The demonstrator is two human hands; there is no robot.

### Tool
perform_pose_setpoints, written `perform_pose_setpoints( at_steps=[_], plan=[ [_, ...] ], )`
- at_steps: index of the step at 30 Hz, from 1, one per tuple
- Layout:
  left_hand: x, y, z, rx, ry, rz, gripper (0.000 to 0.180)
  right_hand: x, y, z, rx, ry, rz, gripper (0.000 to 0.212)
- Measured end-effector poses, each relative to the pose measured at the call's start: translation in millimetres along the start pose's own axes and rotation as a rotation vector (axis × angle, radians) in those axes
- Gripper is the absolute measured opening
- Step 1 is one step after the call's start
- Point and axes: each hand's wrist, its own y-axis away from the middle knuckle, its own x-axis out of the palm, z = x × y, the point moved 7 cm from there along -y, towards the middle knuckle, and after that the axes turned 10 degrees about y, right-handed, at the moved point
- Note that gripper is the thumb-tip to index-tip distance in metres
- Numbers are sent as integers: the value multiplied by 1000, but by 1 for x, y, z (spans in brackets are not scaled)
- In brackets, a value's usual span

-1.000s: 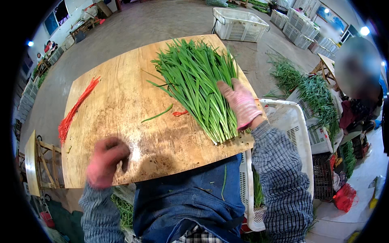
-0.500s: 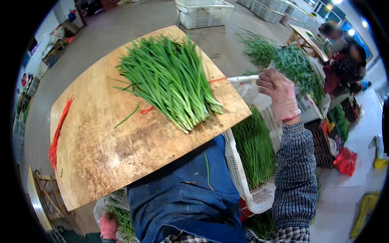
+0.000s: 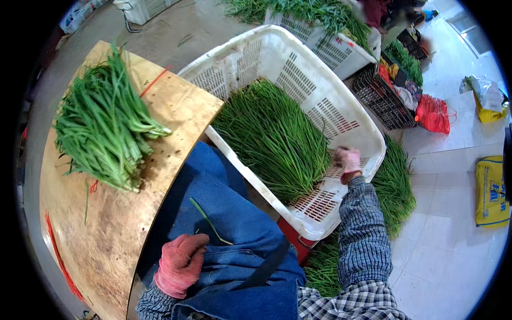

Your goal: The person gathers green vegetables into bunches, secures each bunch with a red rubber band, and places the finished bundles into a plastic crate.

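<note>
A bundle of garlic chives [image 3: 104,125], green leaves with pale stem ends, lies on the wooden board [image 3: 114,224] at the left. My left hand [image 3: 181,264], in a pinkish-red glove, hovers over my blue apron with its fingers curled in and nothing showing in them. In a pink glove, my right hand [image 3: 348,160] reaches inside the white slotted crate [image 3: 290,221], beside the stem ends of a thick layer of chives [image 3: 274,141]. Its fingers are smeared by motion, so whether they touch the chives is unclear.
Red ties [image 3: 60,258] lie along the board's left edge. More chives [image 3: 392,189] are heaped right of the crate. Behind stand another white crate [image 3: 341,53] with greens and a black crate [image 3: 381,98] beside a red bag [image 3: 432,113]. A yellow sack [image 3: 490,192] lies far right.
My view has swung right and down toward the crate. My right hand has gone from above the crate's far edge down into it. My left hand has risen from beside a bag of greens to my apron.
</note>
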Motion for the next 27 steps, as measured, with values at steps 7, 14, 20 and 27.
perform_pose_setpoints(
  at_steps=[7, 14, 20, 27],
  plan=[
    [14, -16, 22, -299, 188, -16, 18, 59, 11, -91, 296, 839, 225, 51],
    [19, -31, 29, -445, 216, -25, 17, 102, 11, -91, 199, 923, 266, 96],
    [24, -32, 38, -479, 241, -37, 16, 121, 12, -106, 312, 578, 222, 97],
    [27, -40, 39, -486, 269, -44, 15, 124, -4, -146, 289, 424, 255, 101]
  ],
)
